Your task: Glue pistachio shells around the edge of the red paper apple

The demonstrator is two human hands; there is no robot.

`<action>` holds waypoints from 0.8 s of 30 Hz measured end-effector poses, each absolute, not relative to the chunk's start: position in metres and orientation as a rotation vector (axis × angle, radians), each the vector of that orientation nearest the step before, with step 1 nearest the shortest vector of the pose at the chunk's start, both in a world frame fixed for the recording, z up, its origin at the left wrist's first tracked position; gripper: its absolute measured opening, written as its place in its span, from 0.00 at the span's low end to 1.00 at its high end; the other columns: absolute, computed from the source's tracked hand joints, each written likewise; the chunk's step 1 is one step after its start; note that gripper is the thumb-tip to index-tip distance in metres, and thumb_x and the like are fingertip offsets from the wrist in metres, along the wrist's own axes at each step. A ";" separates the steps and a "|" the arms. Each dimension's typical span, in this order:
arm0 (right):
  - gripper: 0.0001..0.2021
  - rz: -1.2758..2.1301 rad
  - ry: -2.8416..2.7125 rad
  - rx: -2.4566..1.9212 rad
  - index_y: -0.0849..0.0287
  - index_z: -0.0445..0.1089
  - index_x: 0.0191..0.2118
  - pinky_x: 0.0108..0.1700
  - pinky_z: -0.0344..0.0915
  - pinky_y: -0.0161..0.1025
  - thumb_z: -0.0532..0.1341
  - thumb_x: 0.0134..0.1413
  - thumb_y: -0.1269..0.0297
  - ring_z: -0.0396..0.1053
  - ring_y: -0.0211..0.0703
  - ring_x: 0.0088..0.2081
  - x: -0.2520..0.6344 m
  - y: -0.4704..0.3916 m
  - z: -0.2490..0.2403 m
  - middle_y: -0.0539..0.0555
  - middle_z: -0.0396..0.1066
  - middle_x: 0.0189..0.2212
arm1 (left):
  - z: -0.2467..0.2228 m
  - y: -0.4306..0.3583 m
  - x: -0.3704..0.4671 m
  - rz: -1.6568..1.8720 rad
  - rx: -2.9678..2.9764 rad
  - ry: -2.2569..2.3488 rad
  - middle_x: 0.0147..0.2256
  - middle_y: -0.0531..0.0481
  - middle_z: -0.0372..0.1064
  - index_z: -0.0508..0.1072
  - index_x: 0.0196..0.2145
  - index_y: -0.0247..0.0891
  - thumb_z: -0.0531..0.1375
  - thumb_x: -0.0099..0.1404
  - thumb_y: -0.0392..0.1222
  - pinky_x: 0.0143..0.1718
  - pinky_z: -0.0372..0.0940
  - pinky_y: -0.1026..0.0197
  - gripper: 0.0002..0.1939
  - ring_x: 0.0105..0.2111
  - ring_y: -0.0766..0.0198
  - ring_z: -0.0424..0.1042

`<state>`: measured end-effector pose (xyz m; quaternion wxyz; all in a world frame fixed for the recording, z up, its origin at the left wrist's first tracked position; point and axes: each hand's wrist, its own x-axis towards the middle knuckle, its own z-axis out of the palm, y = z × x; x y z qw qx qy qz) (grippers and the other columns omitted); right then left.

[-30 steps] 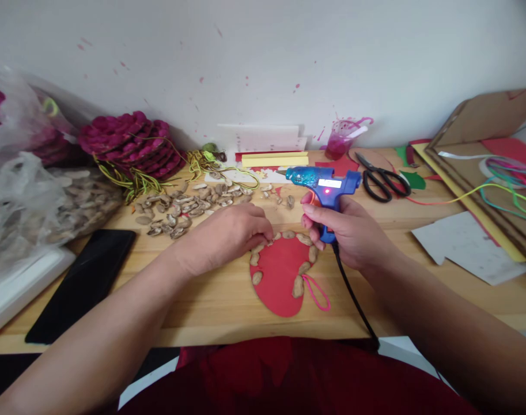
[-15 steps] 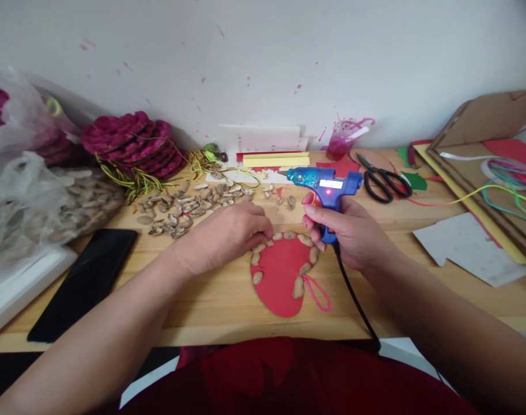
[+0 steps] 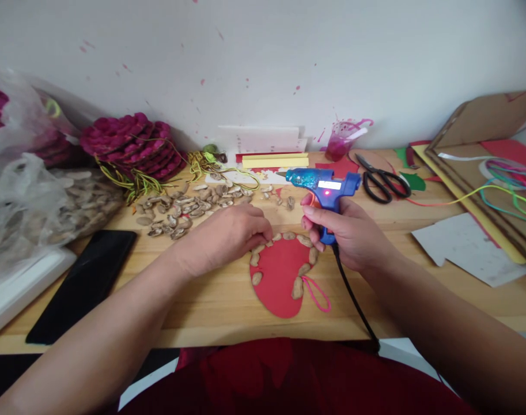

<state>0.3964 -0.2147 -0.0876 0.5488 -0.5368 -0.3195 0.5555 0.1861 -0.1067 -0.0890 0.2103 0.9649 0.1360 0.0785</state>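
A red cutout lies on the wooden table, with several peanut shells along its upper edge and sides. A pink cord loop sticks out from its right side. My left hand is closed at the cutout's upper left edge, fingertips pressed down by the shells; what they hold, if anything, is hidden. My right hand is wrapped round the handle of a blue glue gun, its nozzle pointing left above the table and a small light glowing on its side.
Loose peanut shells lie behind my left hand. Black-handled scissors, a cup and cardboard are at the back right. A black phone and plastic bag are at left. The glue gun's cable crosses the front edge.
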 end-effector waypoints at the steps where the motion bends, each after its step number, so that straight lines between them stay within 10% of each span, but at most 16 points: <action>1: 0.09 1.318 -0.756 -1.268 0.57 0.70 0.37 0.19 0.57 0.30 0.70 0.55 0.63 0.64 0.33 0.20 0.396 -0.215 -0.088 0.47 0.68 0.24 | -0.089 -0.107 0.186 0.229 2.681 0.357 0.37 0.47 0.75 0.80 0.39 0.38 0.58 0.71 0.34 0.40 0.67 0.61 0.10 0.37 0.62 0.74; 24: 0.10 1.322 -0.737 -1.280 0.57 0.71 0.37 0.16 0.59 0.29 0.71 0.53 0.62 0.65 0.33 0.20 0.398 -0.214 -0.091 0.47 0.69 0.24 | -0.085 -0.108 0.187 0.177 2.689 0.328 0.37 0.46 0.75 0.82 0.40 0.40 0.57 0.72 0.34 0.39 0.66 0.61 0.12 0.37 0.62 0.74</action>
